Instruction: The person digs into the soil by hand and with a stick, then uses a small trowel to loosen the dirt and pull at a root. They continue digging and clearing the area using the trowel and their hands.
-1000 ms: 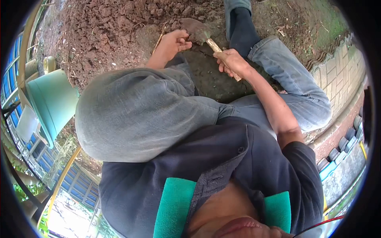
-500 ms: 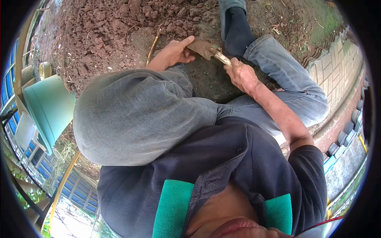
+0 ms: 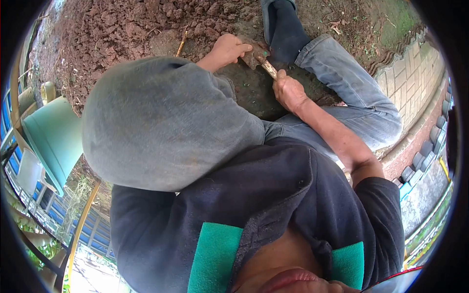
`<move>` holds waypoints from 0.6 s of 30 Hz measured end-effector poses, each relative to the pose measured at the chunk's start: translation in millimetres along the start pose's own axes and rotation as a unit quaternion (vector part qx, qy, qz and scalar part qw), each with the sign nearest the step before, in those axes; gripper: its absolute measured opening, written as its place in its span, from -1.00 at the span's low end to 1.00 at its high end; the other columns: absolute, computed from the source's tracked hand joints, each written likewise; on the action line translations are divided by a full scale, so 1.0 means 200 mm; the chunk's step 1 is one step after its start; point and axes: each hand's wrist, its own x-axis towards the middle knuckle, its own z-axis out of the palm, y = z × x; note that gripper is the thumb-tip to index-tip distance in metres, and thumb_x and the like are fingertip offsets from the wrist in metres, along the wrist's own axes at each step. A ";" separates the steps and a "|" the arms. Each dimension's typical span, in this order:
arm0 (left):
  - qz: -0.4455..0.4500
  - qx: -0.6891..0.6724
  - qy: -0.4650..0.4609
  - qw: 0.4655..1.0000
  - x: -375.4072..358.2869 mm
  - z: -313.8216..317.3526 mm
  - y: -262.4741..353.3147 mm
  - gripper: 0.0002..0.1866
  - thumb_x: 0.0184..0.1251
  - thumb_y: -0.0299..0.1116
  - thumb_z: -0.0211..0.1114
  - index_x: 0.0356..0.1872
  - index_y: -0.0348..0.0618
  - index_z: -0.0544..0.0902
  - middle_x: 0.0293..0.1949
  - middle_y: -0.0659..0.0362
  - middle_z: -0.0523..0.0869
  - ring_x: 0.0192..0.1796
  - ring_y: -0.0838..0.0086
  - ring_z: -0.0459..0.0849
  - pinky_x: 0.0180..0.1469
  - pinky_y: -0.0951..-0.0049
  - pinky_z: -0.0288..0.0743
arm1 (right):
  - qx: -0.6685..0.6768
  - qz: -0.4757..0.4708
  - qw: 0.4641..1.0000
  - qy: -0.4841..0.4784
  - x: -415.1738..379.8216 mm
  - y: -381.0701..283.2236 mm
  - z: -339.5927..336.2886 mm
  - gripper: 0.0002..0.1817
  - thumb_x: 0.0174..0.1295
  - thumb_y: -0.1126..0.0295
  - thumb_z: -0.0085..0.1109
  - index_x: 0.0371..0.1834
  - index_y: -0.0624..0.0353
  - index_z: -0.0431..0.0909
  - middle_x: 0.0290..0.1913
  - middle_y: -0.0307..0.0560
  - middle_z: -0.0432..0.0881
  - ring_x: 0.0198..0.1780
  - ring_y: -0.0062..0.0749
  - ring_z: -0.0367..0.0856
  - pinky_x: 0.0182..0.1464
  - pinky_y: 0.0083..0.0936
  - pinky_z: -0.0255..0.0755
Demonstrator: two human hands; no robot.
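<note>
My right hand (image 3: 290, 92) is wrapped round the pale wooden handle (image 3: 268, 69) of a small hand tool. Its muddy metal blade (image 3: 252, 56) points left, over dark soil between my legs. At the blade's far edge is my left hand (image 3: 230, 49), with thumb and fingers closed on the metal. Part of the blade is hidden by those fingers. My bent knee in grey trousers (image 3: 166, 122) covers some of the left forearm. A foot in a dark sock (image 3: 288, 36) and grey shoe is just beyond the tool.
Loose reddish-brown soil (image 3: 122, 29) spreads across the upper left, with a thin stick (image 3: 181, 43) on it. A light green bucket (image 3: 56, 139) lies tilted at the left. Brick paving (image 3: 408, 88) and a row of dark pots (image 3: 424, 151) run along the right.
My left hand has moved slightly right and up, and its spread fingers have closed on the blade. My right hand and the handle have shifted a little left. The whole view has moved slightly.
</note>
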 end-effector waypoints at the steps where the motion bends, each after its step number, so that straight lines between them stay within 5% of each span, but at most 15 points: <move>1: 0.000 0.042 -0.005 0.999 0.01 0.00 0.01 -0.56 0.15 -0.02 0.36 -0.64 -0.24 0.64 -0.75 0.14 0.56 -0.70 0.53 0.54 -0.60 0.45 0.39 | -0.001 -0.004 1.000 -0.014 0.00 -0.01 0.00 -0.86 0.10 0.51 0.08 -0.37 0.33 0.34 -0.53 0.22 0.59 -0.51 0.01 0.65 -0.44 -0.19 0.53; 7: -0.003 0.033 0.016 0.999 -0.04 0.00 0.07 -0.59 0.15 -0.09 0.34 -0.65 -0.27 0.64 -0.73 0.08 0.58 -0.68 0.38 0.56 -0.52 0.32 0.42 | 0.020 0.037 0.996 -0.076 0.04 -0.06 -0.13 -0.76 0.04 0.50 0.19 -0.28 0.39 0.39 -0.47 0.23 0.62 -0.39 0.05 0.68 -0.32 -0.19 0.55; 10: 0.106 0.047 0.059 0.992 -0.03 0.03 -0.01 -0.54 0.17 -0.02 0.30 -0.64 -0.28 0.66 -0.71 0.05 0.61 -0.65 0.37 0.59 -0.47 0.30 0.44 | 0.023 0.058 0.994 -0.091 0.04 -0.11 -0.23 -0.72 0.02 0.54 0.19 -0.19 0.42 0.44 -0.34 0.25 0.64 -0.22 0.07 0.68 -0.17 -0.18 0.54; 11: 0.113 0.052 0.057 0.991 0.00 0.04 -0.05 -0.57 0.19 -0.07 0.31 -0.64 -0.26 0.64 -0.77 0.16 0.53 -0.70 0.51 0.52 -0.55 0.46 0.38 | 0.007 0.040 0.996 -0.085 0.04 -0.11 -0.27 -0.72 0.02 0.53 0.18 -0.19 0.41 0.46 -0.32 0.26 0.65 -0.20 0.07 0.68 -0.15 -0.18 0.54; 14: 0.073 0.015 0.031 0.997 -0.04 -0.02 -0.01 -0.59 0.19 -0.08 0.32 -0.60 -0.27 0.65 -0.74 0.13 0.57 -0.68 0.49 0.55 -0.53 0.46 0.38 | 0.045 0.078 0.995 -0.046 0.03 -0.10 -0.29 -0.77 0.06 0.51 0.12 -0.21 0.37 0.50 -0.27 0.26 0.65 -0.16 0.12 0.66 -0.12 -0.14 0.52; 18: 0.324 0.106 0.247 0.907 -0.17 0.04 -0.08 -0.63 0.22 -0.10 0.28 -0.46 -0.28 0.67 -0.63 0.05 0.62 -0.61 0.31 0.60 -0.43 0.27 0.45 | 0.095 0.120 0.987 -0.041 -0.09 -0.18 -0.30 -0.79 0.08 0.53 0.04 -0.22 0.40 0.48 -0.27 0.30 0.64 -0.17 0.17 0.64 -0.12 -0.11 0.51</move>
